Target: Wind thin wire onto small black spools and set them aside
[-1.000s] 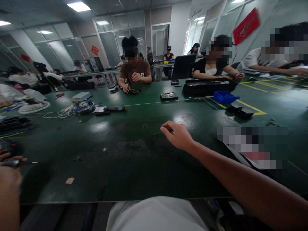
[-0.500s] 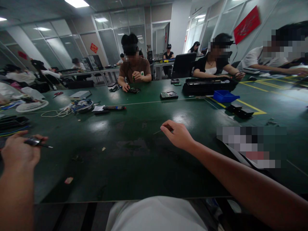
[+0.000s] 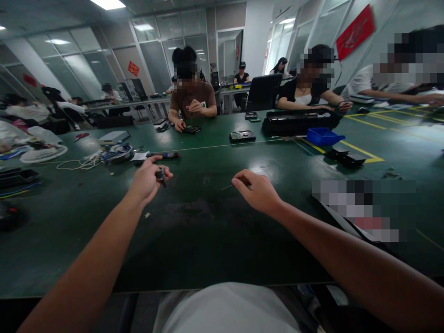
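Note:
My left hand (image 3: 147,180) is over the left middle of the green table, its fingers closed around a dark screwdriver (image 3: 160,175). The tool points partly toward me, so most of its length is hidden in the palm. Across from it, my right hand (image 3: 258,189) pinches a thin metal rod (image 3: 226,188) between thumb and fingertips. The rod sticks out to the left, low over the table; its other end is covered by the fingers. A wide gap separates the two hands.
Beyond my left hand lies a tool with a red tip (image 3: 168,155), near tangled cables (image 3: 116,153). An opened hard drive (image 3: 243,136), a blue bin (image 3: 324,136) and black brackets (image 3: 343,157) are farther back. Co-workers sit around the table.
My left hand has swung from the far left toward the middle, carrying the screwdriver, whose tip now turns more toward me. My right hand has stayed in place with the rod.

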Demonstrator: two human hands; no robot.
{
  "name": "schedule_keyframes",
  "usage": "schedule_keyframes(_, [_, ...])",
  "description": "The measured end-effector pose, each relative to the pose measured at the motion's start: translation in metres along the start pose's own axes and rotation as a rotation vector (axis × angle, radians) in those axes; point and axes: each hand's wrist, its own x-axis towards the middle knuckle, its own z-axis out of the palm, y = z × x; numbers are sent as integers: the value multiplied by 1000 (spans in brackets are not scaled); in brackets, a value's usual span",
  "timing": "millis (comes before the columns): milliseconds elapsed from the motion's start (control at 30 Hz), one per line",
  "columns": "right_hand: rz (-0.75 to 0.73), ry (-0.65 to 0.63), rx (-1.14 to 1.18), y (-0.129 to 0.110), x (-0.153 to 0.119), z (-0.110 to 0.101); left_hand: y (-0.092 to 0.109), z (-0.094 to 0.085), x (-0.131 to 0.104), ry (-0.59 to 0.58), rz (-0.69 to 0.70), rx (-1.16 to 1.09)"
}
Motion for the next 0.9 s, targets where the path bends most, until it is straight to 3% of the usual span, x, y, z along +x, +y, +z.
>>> schedule_keyframes(167, [52, 71, 48, 1, 1, -2, -29, 72, -16, -233, 100, 206])
schedule_keyframes(300, [65, 126, 93, 2, 2, -1, -52, 102, -32, -349, 255, 424])
schedule_keyframes(467, [58, 167, 154, 3, 2, 1, -73, 103, -41, -446, 397, 458])
schedule_keyframes(733, [29, 348, 250, -4, -3, -3, -87, 87, -31, -412, 322, 301])
schedule_keyframes(900, [-17, 232, 284, -3, -5, -2, -87, 84, -29, -425, 379, 364])
